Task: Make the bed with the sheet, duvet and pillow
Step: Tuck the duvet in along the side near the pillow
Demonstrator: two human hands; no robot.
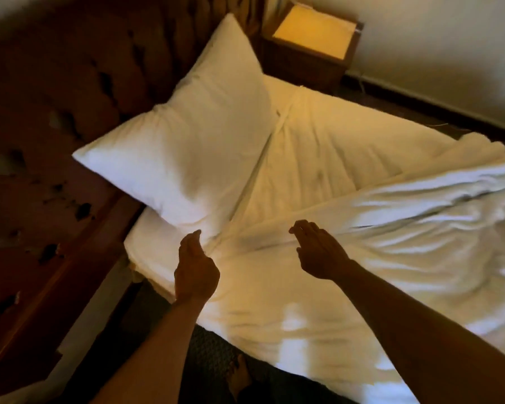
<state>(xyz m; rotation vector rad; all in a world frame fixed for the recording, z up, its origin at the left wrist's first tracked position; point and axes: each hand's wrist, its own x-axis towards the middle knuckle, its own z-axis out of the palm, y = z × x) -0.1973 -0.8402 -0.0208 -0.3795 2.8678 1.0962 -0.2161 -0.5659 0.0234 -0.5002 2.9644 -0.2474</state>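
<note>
Left hand (196, 266) pinches rumpled white fabric duvet (362, 243) edge, right hand (318, 252) loose, empty: one-sided pull risks skew.

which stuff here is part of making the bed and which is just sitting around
Part of the job:
pillow, leaning at the headboard end
sheet over the mattress
duvet, rumpled, folded back
left hand and right hand, both near the duvet's edge

Just around:
headboard
bedside cabinet
</note>
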